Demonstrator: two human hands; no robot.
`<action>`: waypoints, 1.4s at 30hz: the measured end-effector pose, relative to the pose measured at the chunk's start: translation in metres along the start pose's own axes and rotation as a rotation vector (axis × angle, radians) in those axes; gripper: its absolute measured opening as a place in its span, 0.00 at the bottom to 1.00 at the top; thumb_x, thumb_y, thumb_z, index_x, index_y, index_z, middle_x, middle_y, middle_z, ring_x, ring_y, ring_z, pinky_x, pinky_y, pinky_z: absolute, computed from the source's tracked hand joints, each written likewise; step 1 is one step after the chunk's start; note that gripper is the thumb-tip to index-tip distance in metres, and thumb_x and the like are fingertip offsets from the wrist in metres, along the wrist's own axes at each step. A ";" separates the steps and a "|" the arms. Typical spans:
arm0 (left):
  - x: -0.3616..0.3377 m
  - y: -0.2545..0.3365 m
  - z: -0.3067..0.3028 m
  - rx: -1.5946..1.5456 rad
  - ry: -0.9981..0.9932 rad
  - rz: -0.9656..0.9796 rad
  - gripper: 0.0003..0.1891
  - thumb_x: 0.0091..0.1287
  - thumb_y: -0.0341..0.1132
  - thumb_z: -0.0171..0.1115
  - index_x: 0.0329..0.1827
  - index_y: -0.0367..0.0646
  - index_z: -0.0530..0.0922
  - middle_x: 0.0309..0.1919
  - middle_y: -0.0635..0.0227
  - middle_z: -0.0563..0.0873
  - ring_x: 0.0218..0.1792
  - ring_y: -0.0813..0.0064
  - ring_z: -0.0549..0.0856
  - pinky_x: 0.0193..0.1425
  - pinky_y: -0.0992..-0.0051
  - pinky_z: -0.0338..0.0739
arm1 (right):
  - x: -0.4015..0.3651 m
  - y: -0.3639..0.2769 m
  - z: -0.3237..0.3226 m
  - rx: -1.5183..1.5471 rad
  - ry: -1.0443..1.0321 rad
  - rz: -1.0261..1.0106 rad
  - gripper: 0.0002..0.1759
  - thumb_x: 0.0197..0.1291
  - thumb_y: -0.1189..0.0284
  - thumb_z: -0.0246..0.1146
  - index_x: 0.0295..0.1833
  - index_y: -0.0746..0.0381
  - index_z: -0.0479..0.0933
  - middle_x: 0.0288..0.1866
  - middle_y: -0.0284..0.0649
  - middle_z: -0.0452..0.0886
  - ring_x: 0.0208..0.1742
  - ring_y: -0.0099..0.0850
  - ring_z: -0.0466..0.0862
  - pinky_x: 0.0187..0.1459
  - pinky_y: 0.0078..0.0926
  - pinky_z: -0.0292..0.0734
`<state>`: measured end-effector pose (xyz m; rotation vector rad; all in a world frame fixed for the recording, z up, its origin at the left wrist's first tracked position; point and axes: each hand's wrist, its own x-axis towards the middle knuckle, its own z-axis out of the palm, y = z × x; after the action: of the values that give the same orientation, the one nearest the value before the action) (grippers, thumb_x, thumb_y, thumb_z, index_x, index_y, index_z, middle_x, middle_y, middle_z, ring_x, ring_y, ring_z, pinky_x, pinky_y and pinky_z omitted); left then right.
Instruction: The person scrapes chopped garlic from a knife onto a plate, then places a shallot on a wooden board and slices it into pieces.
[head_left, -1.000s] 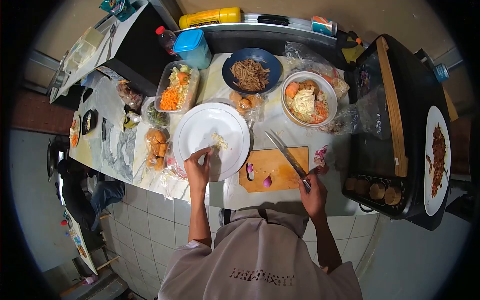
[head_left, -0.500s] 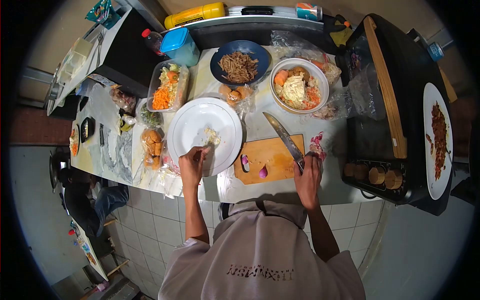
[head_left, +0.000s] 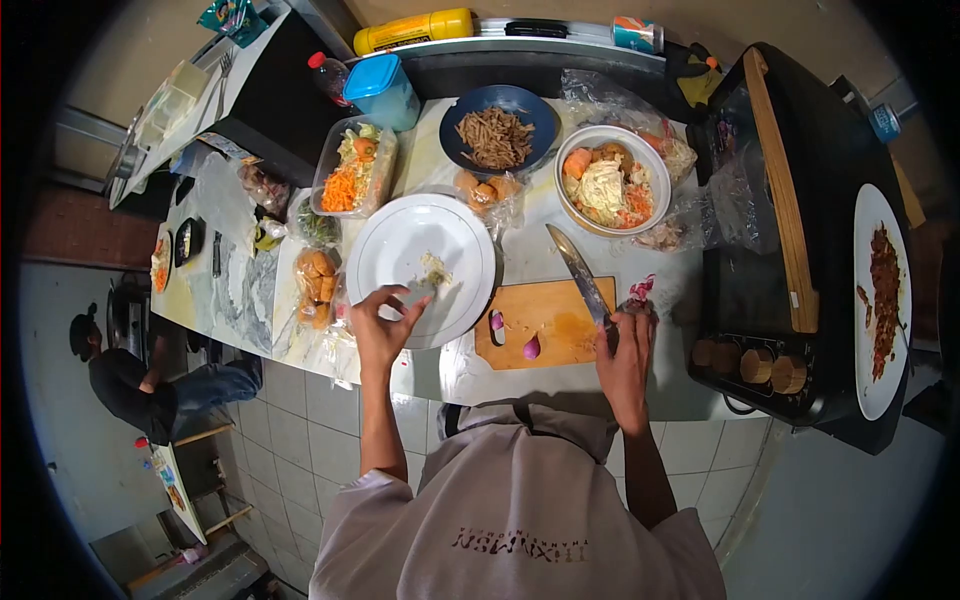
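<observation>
My left hand [head_left: 382,328] hovers over the near edge of a large white plate [head_left: 375,250], its thumb and fingers apart with nothing between them. A small heap of pale chopped bits [head_left: 434,270] lies on the plate. My right hand [head_left: 627,365] is closed around the handle of a knife [head_left: 578,268]. Its blade points away from me across the right side of a wooden cutting board [head_left: 572,300]. A peeled shallot [head_left: 532,347] lies near the board's front edge, and another purple piece [head_left: 497,321] sits at the handle slot. Reddish peelings [head_left: 642,288] rest just beyond my right hand.
A dark blue bowl of brown strips [head_left: 495,138] and a white bowl of mixed food [head_left: 612,185] stand behind. Left are a tub of vegetables [head_left: 355,170] and bagged brown pieces [head_left: 315,285]. A black oven [head_left: 750,300] borders the right. A person [head_left: 140,385] is far left.
My left fingers have spread from a pinch over the plate. My right hand keeps hold of the knife on the board. The whole view has shifted slightly.
</observation>
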<state>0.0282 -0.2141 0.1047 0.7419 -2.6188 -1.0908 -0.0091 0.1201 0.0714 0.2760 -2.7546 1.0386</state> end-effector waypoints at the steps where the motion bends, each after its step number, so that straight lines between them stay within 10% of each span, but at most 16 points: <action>1: 0.003 -0.014 0.006 0.106 -0.009 0.110 0.14 0.52 0.35 0.80 0.40 0.42 0.88 0.33 0.66 0.89 0.43 0.67 0.87 0.60 0.69 0.73 | -0.002 0.002 0.001 0.017 0.000 -0.010 0.12 0.58 0.80 0.65 0.46 0.67 0.72 0.46 0.53 0.72 0.51 0.55 0.74 0.53 0.49 0.69; 6: -0.001 -0.016 0.012 0.331 0.037 0.380 0.11 0.56 0.30 0.74 0.43 0.44 0.89 0.61 0.63 0.79 0.65 0.56 0.70 0.65 0.63 0.71 | -0.005 0.003 -0.004 0.064 -0.034 0.080 0.11 0.59 0.80 0.65 0.45 0.67 0.73 0.47 0.53 0.72 0.53 0.56 0.74 0.55 0.49 0.69; 14: -0.004 -0.003 0.017 0.029 -0.117 0.020 0.09 0.64 0.33 0.71 0.38 0.34 0.86 0.31 0.58 0.90 0.33 0.61 0.89 0.45 0.68 0.81 | -0.012 0.005 -0.006 0.062 -0.055 0.086 0.12 0.58 0.79 0.67 0.46 0.67 0.73 0.49 0.53 0.71 0.58 0.58 0.74 0.60 0.52 0.69; 18: -0.005 -0.001 0.022 0.138 -0.121 -0.029 0.10 0.64 0.35 0.71 0.34 0.34 0.86 0.37 0.57 0.89 0.36 0.63 0.88 0.43 0.66 0.79 | -0.017 0.013 -0.004 0.049 -0.091 0.092 0.12 0.61 0.75 0.65 0.48 0.65 0.74 0.47 0.49 0.71 0.51 0.53 0.75 0.53 0.50 0.71; 20: -0.009 -0.009 0.029 0.114 0.010 0.313 0.11 0.65 0.35 0.72 0.34 0.33 0.86 0.44 0.57 0.85 0.39 0.64 0.84 0.42 0.65 0.78 | -0.015 0.007 -0.007 0.015 -0.100 0.046 0.12 0.60 0.75 0.66 0.47 0.65 0.74 0.46 0.49 0.71 0.51 0.51 0.74 0.53 0.48 0.71; 26: -0.025 0.028 0.040 0.056 -0.214 0.258 0.18 0.60 0.24 0.71 0.55 0.41 0.83 0.47 0.60 0.84 0.37 0.73 0.83 0.31 0.72 0.73 | -0.018 0.002 0.004 0.058 -0.159 -0.025 0.10 0.59 0.76 0.66 0.45 0.64 0.75 0.46 0.48 0.72 0.52 0.50 0.73 0.52 0.48 0.71; 30: -0.041 0.031 0.063 0.028 -0.292 0.293 0.09 0.63 0.30 0.70 0.45 0.41 0.85 0.33 0.61 0.87 0.28 0.64 0.86 0.33 0.66 0.79 | -0.017 0.007 0.008 0.078 -0.072 -0.047 0.10 0.58 0.79 0.66 0.44 0.66 0.74 0.45 0.49 0.72 0.50 0.50 0.74 0.50 0.46 0.71; 42: -0.064 0.029 0.101 0.321 -0.214 0.280 0.09 0.66 0.33 0.64 0.47 0.44 0.84 0.38 0.59 0.85 0.33 0.51 0.86 0.35 0.57 0.80 | -0.008 0.016 0.004 0.134 -0.092 -0.022 0.09 0.63 0.77 0.64 0.46 0.65 0.74 0.45 0.50 0.72 0.47 0.50 0.76 0.46 0.47 0.73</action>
<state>0.0344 -0.1024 0.0546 0.3061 -3.0049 -0.7155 -0.0053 0.1307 0.0562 0.3818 -2.7586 1.2373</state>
